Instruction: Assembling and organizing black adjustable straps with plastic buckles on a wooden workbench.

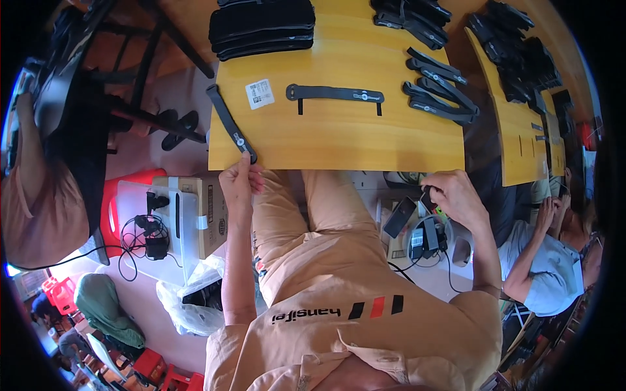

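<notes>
Pinching the lower end of a long, flat, dark grey strap with rounded ends (228, 122), the person's left hand (242, 178) sits at the lower left corner of the yellow wooden table (339, 142) in the head view. The thumb presses on top of that end; the rest slants up along the table's left edge. At centre right of the frame, the right hand (454, 195) has its fingers curled near the table's front edge; whether they grasp anything, I cannot tell from here. A second dark grey strap (336, 94) lies flat in the upper middle, by two short black marks (300, 106). More grey straps (427, 104) lie loosely at upper right. I'd judge the step as handling one strap by its end; the next move calls for a steady pinch.
</notes>
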Available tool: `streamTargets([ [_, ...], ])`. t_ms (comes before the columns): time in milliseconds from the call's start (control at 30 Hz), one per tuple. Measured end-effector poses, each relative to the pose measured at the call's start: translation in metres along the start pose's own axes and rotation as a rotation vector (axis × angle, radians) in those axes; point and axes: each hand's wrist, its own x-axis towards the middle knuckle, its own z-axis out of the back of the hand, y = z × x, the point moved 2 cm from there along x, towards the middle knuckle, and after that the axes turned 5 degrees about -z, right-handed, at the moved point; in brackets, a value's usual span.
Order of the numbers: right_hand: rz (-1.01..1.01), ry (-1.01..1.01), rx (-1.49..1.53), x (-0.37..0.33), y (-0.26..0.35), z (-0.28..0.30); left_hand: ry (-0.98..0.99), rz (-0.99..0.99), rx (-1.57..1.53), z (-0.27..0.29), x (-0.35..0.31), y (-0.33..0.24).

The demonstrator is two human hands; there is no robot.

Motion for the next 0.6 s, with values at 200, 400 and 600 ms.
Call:
streamTargets([
  [200, -0.055, 0.001, 0.201, -0.001, -0.012, 0.001, -0.153, -0.047, 0.334, 0.016, -0.015, -0.006],
  [400, 0.185, 0.060, 0.436, 0.012, 0.017, -0.010, 0.253, -0.366, 0.109, -0.044, -0.060, -0.049],
  [600, 0.312, 0.056, 0.975, 0.035, 0.032, -0.026, 0.878, -0.305, 0.119, -0.124, -0.074, -0.061],
])
